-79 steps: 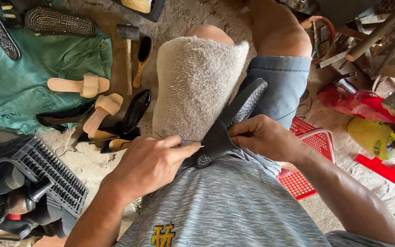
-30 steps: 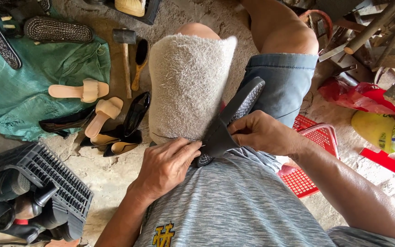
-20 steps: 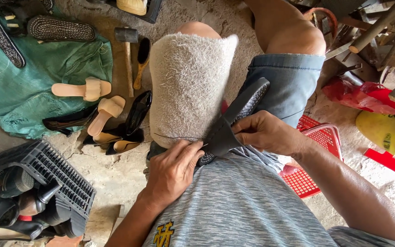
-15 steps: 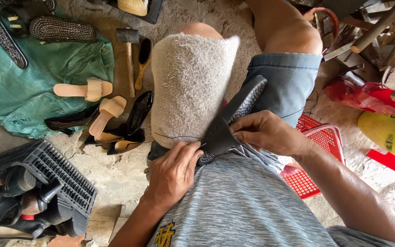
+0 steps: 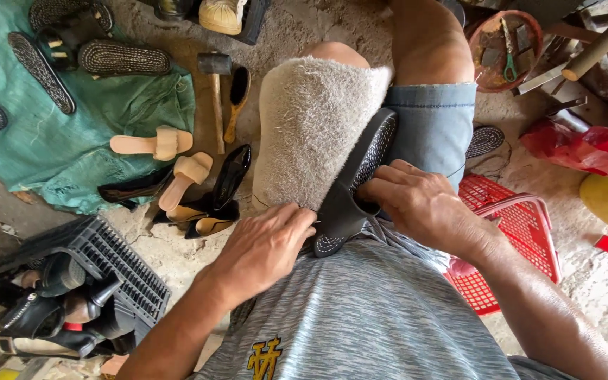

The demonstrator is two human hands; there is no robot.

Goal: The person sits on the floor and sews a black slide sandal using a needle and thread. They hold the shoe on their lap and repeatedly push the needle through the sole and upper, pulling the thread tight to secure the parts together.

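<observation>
A black shoe with a white-stitched sole (image 5: 357, 183) lies wedged between my thighs, sole edge up, against a shaggy beige towel (image 5: 311, 127) draped over my left knee. My left hand (image 5: 265, 246) presses on the heel end of the shoe, fingers curled over its rim. My right hand (image 5: 420, 204) grips the shoe's side near the middle, fingertips touching the upper. I wear denim shorts (image 5: 431, 127) and a grey shirt.
A green cloth (image 5: 72, 148) on the ground holds several soles and tan sandals (image 5: 153, 144). A hammer (image 5: 214, 91), a brush, black heels (image 5: 226, 183), a black crate (image 5: 107, 260) of shoes lie left. A red basket (image 5: 522, 239) sits right.
My left hand has slid in from the left onto the heel end of the shoe. The right hand stays on the shoe.
</observation>
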